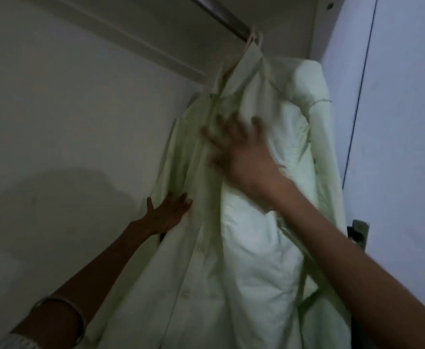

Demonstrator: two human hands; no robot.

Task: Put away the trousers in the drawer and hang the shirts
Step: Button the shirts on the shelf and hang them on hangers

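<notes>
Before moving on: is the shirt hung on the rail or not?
Hung: the shirt hangs from a hanger whose hook sits over the rail.

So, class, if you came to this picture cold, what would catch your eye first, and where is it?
The pale green shirt fills the middle, hanging from a hanger hooked on the rail at the top. The right hand, blurred and with fingers spread, lies on the shirt's chest. The left hand rests flat against its left edge, lower down.
</notes>
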